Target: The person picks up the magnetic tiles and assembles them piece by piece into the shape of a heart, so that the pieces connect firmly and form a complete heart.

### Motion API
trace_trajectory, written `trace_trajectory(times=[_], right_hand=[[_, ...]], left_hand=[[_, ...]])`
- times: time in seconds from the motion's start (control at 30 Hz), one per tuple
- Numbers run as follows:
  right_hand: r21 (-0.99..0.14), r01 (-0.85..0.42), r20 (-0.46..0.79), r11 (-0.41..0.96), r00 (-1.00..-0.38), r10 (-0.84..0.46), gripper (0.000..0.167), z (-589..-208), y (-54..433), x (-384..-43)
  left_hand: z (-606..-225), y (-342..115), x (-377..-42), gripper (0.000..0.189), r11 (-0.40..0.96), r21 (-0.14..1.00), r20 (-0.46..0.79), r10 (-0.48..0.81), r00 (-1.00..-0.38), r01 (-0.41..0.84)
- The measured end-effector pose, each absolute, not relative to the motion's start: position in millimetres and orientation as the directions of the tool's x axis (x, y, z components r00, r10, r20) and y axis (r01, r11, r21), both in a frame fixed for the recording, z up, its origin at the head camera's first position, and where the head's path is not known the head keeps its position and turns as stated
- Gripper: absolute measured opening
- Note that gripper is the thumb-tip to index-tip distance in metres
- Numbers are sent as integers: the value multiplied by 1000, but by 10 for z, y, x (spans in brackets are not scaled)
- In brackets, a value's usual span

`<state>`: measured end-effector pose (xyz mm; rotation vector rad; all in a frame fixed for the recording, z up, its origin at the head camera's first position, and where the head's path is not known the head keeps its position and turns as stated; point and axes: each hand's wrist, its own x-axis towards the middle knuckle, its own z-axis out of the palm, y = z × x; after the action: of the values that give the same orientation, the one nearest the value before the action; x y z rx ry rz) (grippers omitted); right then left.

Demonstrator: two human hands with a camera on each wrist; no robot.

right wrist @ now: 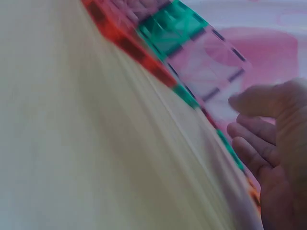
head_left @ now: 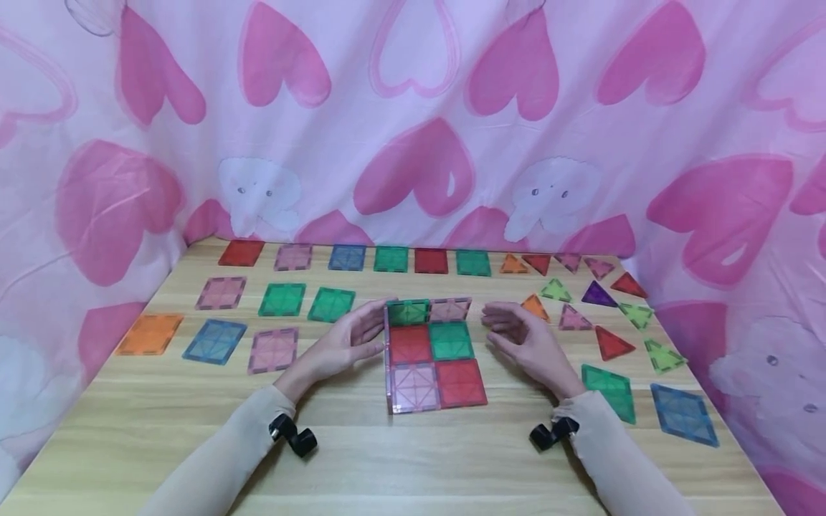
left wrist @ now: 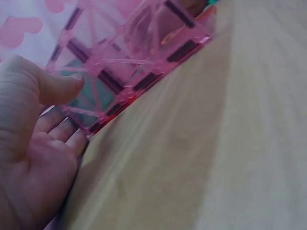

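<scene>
Magnetic tiles stand joined in the middle of the table. Their flat floor has a pink square (head_left: 413, 388), a green square (head_left: 452, 340) and two red squares (head_left: 462, 383). Along the back rise an upright green tile (head_left: 408, 312) and an upright pink tile (head_left: 450, 309). Pink tiles (left wrist: 139, 43) form an upright left wall. My left hand (head_left: 345, 337) is at this wall's back end, fingers loosely extended toward the back corner, thumb overlapping the wall in the left wrist view. My right hand (head_left: 525, 340) hovers right of the structure, fingers loosely bent with nothing between them.
Loose square tiles in red, pink, blue, green and orange (head_left: 150, 335) lie in rows at the left and back. Several small triangles (head_left: 614, 343) lie at the right, near a larger green tile (head_left: 609, 393) and a blue tile (head_left: 684, 415). A heart-print curtain (head_left: 413, 143) hangs behind the table.
</scene>
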<state>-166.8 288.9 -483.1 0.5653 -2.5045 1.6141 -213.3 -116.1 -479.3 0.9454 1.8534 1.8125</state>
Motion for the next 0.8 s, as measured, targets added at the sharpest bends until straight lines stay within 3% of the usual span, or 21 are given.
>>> trace_trajectory(times=[0.17, 0.33, 0.57, 0.8], right_hand=[[-816, -334, 304, 471, -942, -141, 59, -4653, 3251, -1351], [-732, -213, 237, 647, -970, -51, 66, -4470, 3661, -929], [-636, -128, 118, 761, -991, -68, 86, -4458, 4078, -484], [-509, -144, 110, 849, -989, -102, 86, -4542, 4174, -359]], left_hand=[[-4785, -1198, -2132, 71, -66, 988, 146, 690, -709, 139], [-4733, -1179, -2086, 62, 14, 993, 85, 628, -774, 120], [-4734, -1156, -2086, 61, 59, 992, 56, 591, -804, 112], [-4754, -1097, -2101, 63, 59, 994, 48, 558, -828, 97]])
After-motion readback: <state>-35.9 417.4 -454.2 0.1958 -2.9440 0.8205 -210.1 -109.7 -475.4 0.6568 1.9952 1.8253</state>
